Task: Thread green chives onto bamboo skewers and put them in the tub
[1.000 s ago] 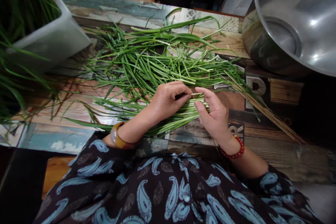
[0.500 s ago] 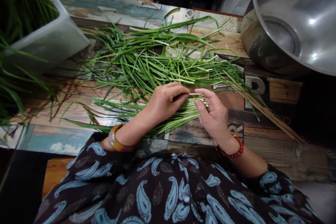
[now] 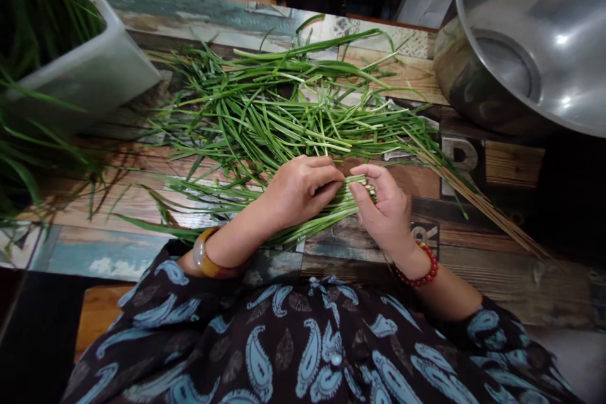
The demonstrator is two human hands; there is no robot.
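Green stalks (image 3: 331,213) run under the left hand (image 3: 307,186) into the right hand (image 3: 384,211).

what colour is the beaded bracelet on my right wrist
The beaded bracelet is deep red; it shows best in the head view.

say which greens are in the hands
The near bunch: the left hand closes over it and the right hand is at its pale ends. The loose pile spreads beyond; other greens sit in the bin.

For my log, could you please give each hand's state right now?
Left hand: curled against green stalks, grip unclear.
Right hand: holding their pale ends.
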